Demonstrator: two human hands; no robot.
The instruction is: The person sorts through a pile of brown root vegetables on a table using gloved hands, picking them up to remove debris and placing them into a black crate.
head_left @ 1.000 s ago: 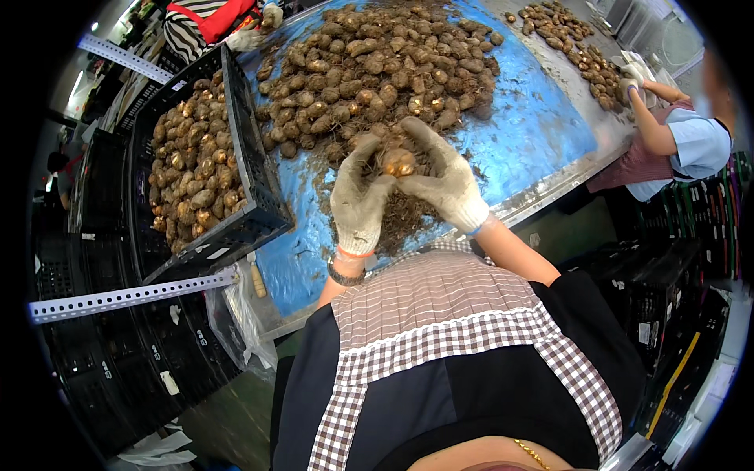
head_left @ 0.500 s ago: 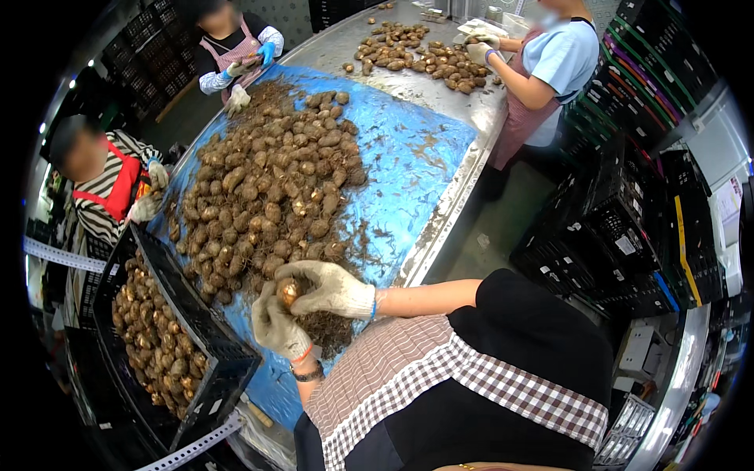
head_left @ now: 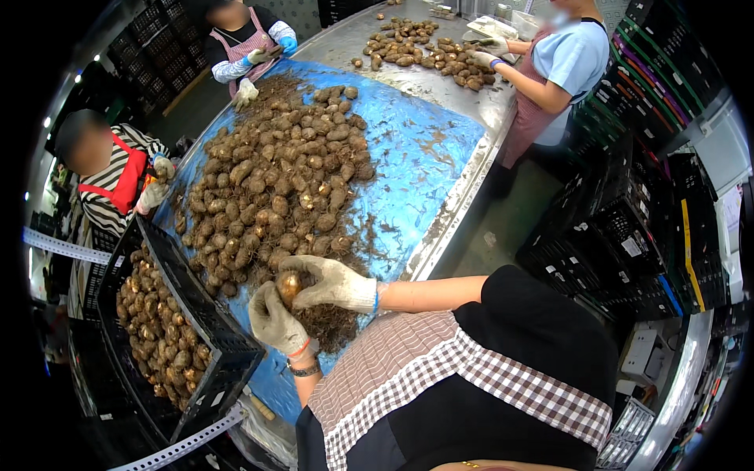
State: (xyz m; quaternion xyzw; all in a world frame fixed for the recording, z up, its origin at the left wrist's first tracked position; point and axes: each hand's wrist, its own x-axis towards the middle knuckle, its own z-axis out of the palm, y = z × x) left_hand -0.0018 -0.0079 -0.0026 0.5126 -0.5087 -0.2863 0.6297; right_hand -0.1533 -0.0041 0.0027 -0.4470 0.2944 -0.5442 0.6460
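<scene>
Both gloved hands meet over the near edge of the heap, around one brown taro corm (head_left: pixel 289 287) with a paler, shiny patch. My left hand (head_left: pixel 275 320) is closed round its lower left side. From the right, my right hand (head_left: pixel 336 284) grips it between thumb and fingers. Part of the corm is hidden by the gloves, and I cannot tell whether a small tool is in either hand. Just beyond lies a big heap of hairy, soil-covered taro (head_left: pixel 267 173) on a blue plastic sheet (head_left: pixel 424 149). Loose root trimmings (head_left: pixel 326 326) lie below my right hand.
A black crate (head_left: pixel 224 369) of cleaner taro (head_left: pixel 161 334) stands tilted at my left. Three co-workers in aprons stand round the metal table (head_left: pixel 330 43); one handles a smaller taro pile (head_left: pixel 400 43) at the far right. Stacked black crates (head_left: pixel 620 212) rise at my right.
The whole view has shifted slightly. My hands still hold the corm, which has turned a little and shows more of its surface. Co-workers' hands have moved slightly.
</scene>
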